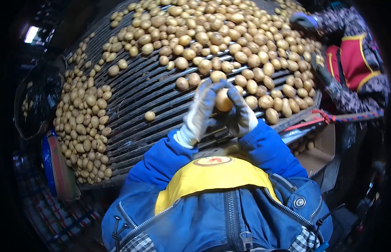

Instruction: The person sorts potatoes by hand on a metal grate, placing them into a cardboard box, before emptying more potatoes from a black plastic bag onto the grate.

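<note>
Both of my hands wear pale gloves with blue-grey fingers and meet over the slatted table near its front edge. A potato (223, 100) sits between them. My left hand (201, 110) curves round its left side, and my right hand (241, 110) has its dark fingers against the right side. Just beyond my fingertips lies another potato (218, 76). A lone small potato (149, 116) rests on the dark slats to the left. The big spread of potatoes (212, 25) covers the far and right parts of the table.
A heap of smaller potatoes (86, 130) lies along the left side, beside a black bag (40, 96). At the right, a co-worker's gloved hands (304, 20) reach over the potatoes. A cardboard box (321, 151) with potatoes stands below the table's right front edge, near a red cord (305, 123).
</note>
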Demonstrator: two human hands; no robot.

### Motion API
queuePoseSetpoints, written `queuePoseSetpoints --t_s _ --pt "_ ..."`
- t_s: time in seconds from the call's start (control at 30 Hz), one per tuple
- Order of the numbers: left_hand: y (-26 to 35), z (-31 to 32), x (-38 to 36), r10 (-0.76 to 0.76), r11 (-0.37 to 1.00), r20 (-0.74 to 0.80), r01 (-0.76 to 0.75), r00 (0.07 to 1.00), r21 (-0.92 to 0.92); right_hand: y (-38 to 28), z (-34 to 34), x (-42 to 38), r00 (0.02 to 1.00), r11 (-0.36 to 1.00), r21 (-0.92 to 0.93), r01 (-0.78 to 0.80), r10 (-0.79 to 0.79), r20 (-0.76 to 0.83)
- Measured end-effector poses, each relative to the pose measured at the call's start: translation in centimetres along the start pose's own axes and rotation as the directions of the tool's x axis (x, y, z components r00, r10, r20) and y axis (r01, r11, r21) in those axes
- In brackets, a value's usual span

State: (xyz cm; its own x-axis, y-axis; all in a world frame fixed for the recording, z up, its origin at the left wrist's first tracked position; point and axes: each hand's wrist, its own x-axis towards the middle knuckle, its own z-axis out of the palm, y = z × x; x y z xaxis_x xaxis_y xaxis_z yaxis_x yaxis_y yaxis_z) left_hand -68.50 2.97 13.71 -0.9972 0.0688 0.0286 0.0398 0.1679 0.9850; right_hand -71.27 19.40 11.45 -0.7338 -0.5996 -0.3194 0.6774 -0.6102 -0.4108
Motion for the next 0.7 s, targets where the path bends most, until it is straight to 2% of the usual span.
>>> queuePoseSetpoints --t_s 0.03,0.07,0.1,0.13,0.2,0.23,0.27,0.33,0.4,0.47,0.53,0.57,0.6,0.67,0.7 --pt "1.1 0.9 -0.1 -0.133 0.978 0.061 0.141 0.989 -0.15 0.2 -2.0 0.0 1.0 0.989 0.146 -0.003 0.0 0.016" --pt "1.0 1.4 -0.1 -0.075 0.964 0.108 0.1 0.991 -0.244 0.0 -3.7 -0.3 0.999 0.958 0.287 -0.006 -0.004 0.034" --pt "1.1 1.9 -0.1 -0.017 0.938 0.155 0.069 0.988 -0.34 -0.5 -4.1 -1.1 0.993 0.939 0.344 -0.01 -0.031 0.113" --pt "1.6 2.5 -0.1 -0.157 0.835 0.16 0.217 0.975 -0.506 -0.6 -4.3 -2.0 0.996 0.955 0.295 0.045 -0.064 0.056" --pt "1.2 2.9 0.1 -0.139 0.794 0.177 0.216 0.974 -0.568 -1.1 -5.3 -3.6 0.976 0.928 0.363 -0.086 0.005 0.218" --pt "1.6 3.0 0.2 -0.167 0.838 0.226 0.259 0.96 -0.48 -0.8 -5.2 -4.2 0.992 0.942 0.333 -0.042 -0.001 0.127" --pt "1.2 3.1 0.3 -0.206 0.918 0.27 0.281 0.941 -0.281 -0.7 -4.9 -4.8 0.999 0.956 0.295 -0.005 -0.006 0.036" --pt "0.1 4.9 0.3 -0.15 0.972 0.276 0.193 0.949 -0.137 -0.4 -3.1 -5.9 0.999 0.947 0.32 0.016 0.001 -0.055" --pt "0.2 5.5 0.2 -0.275 0.896 0.299 0.356 0.914 -0.265 -0.3 -3.5 -6.2 0.997 0.985 0.157 0.075 -0.077 0.005" --pt "-0.1 5.9 0.1 -0.33 0.872 0.302 0.411 0.894 -0.266 -1.5 -3.2 -9.6 0.994 0.991 -0.112 0.076 -0.084 -0.073" --pt "0.0 6.2 -0.1 -0.301 0.85 0.44 0.447 0.846 -0.278 -2.2 -2.9 -12.8 0.98 0.977 -0.2 0.067 -0.102 -0.173" --pt "0.0 6.4 0.0 -0.286 0.808 0.529 0.498 0.799 -0.316 -2.3 -3.7 -14.1 0.981 0.963 -0.25 0.102 -0.14 -0.137" --pt "0.9 6.9 0.1 -0.326 0.748 0.592 0.584 0.737 -0.316 -2.8 -4.1 -15.7 0.976 0.954 -0.291 0.071 -0.127 -0.179" --pt "0.0 7.6 0.4 -0.293 0.707 0.659 0.621 0.693 -0.338 -3.8 -5.3 -19.1 0.954 0.943 -0.316 0.104 -0.185 -0.237" --pt "0.0 8.2 -0.1 -0.321 0.641 0.633 0.654 0.705 -0.403 -4.5 -5.8 -20.9 0.912 0.916 -0.385 0.11 -0.247 -0.326"
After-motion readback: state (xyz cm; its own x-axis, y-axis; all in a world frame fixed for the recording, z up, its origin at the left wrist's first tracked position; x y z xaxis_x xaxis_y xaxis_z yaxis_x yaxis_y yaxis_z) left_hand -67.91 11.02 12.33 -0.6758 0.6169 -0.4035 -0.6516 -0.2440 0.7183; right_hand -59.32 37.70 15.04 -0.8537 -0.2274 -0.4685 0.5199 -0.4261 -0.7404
